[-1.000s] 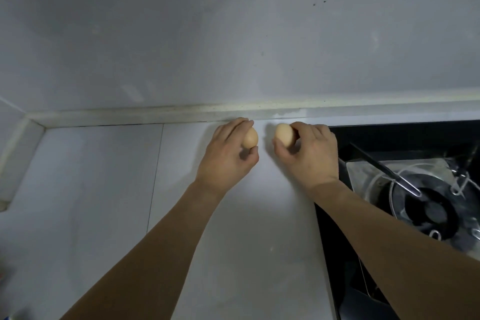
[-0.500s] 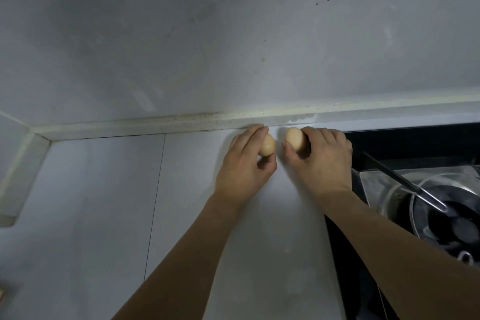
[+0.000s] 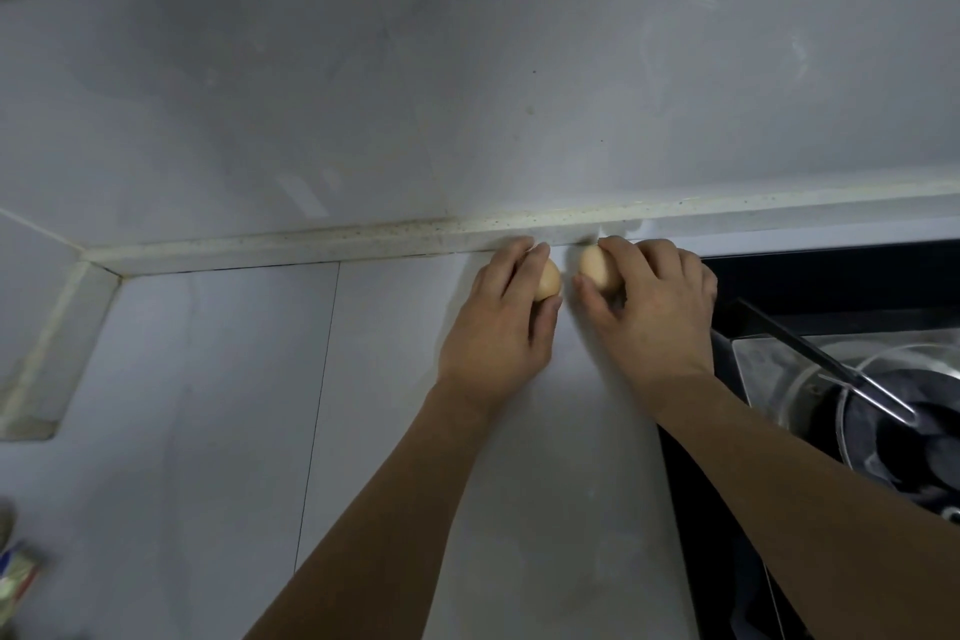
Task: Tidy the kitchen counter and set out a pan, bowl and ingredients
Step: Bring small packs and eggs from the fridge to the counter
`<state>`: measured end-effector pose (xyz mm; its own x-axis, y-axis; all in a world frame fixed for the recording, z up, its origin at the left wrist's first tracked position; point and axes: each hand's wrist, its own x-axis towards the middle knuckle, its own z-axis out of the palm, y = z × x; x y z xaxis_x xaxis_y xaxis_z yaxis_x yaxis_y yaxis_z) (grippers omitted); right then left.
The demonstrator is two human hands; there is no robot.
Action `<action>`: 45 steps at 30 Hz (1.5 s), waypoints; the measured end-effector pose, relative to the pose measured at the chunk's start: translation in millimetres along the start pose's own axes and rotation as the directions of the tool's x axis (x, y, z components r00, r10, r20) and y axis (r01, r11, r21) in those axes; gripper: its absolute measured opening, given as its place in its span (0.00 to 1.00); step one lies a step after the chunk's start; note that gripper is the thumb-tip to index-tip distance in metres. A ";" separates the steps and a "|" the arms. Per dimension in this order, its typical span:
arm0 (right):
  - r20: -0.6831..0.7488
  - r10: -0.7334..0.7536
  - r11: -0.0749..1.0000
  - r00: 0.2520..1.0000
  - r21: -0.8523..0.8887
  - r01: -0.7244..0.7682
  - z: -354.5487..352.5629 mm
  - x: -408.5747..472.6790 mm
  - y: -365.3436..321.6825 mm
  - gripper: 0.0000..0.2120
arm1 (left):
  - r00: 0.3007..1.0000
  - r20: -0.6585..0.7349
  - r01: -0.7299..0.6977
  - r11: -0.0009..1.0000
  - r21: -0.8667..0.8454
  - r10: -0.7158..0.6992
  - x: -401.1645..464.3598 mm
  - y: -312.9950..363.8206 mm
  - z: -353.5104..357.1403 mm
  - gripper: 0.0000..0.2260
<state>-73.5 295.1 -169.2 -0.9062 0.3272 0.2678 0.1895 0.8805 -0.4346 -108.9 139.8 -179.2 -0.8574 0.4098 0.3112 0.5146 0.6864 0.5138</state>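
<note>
Two pale brown eggs sit side by side at the back of the white counter (image 3: pixel 218 405), close to the wall ledge. My left hand (image 3: pixel 498 327) holds the left egg (image 3: pixel 548 282) between fingers and thumb. My right hand (image 3: pixel 654 312) holds the right egg (image 3: pixel 597 268) the same way. The eggs are a small gap apart. Whether they rest on the counter or hover just above it is hidden by my fingers.
A black gas hob (image 3: pixel 831 291) lies to the right, with a metal burner ring and pan support (image 3: pixel 883 411). The tiled wall (image 3: pixel 467 68) rises behind the ledge (image 3: pixel 311 244). A colourful packet edge (image 3: pixel 15 577) shows at the bottom left.
Both hands have carried the eggs farther back toward the wall ledge and closer together. The view has shifted slightly left.
</note>
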 end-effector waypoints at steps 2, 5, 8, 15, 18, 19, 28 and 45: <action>0.000 0.003 1.000 1.000 0.006 -0.003 -0.6 0.0 -0.4 0.23 | 1.000 -0.001 -0.013 1.000 0.003 0.013 0.6 0.3 -0.2 0.19; -0.005 -0.007 1.000 1.000 -0.009 0.007 -0.7 -0.2 -0.4 0.24 | 1.000 -0.007 -0.018 1.000 0.021 0.019 0.7 0.0 -0.7 0.19; -0.024 -0.018 0.999 1.000 -0.034 0.017 0.2 0.2 1.5 0.23 | 1.000 -0.012 -0.020 0.999 0.025 0.020 0.7 0.3 -0.9 0.19; -0.041 -0.012 0.999 0.999 -0.048 0.011 0.5 -0.5 2.2 0.24 | 0.998 -0.027 -0.055 0.996 -0.068 0.053 2.1 -0.3 3.0 0.16; -0.043 0.003 0.999 0.999 -0.050 -0.006 1.1 -0.5 1.5 0.24 | 0.999 -0.019 -0.051 0.996 -0.069 0.050 2.8 -1.9 5.2 0.17; -0.042 0.008 0.999 0.999 -0.050 -0.010 1.1 -0.6 1.2 0.24 | 0.999 -0.018 -0.042 0.997 -0.070 0.041 3.3 -1.9 5.8 0.17; -0.026 0.039 0.999 0.999 -0.028 -0.040 -1.3 -1.3 -1.0 0.18 | 1.000 -0.010 -0.003 0.998 -0.064 0.003 10.1 -2.1 7.7 0.18; -0.013 0.080 0.997 0.997 0.009 -0.080 -1.4 1.1 -1.9 0.18 | 1.000 -0.020 0.014 1.000 -0.024 -0.014 14.8 2.7 11.0 0.19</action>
<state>-74.4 294.2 -166.9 -0.8830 0.4015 0.2432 0.2582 0.8481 -0.4626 -120.2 154.4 -182.0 -0.8646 0.3879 0.3195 0.5025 0.6775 0.5371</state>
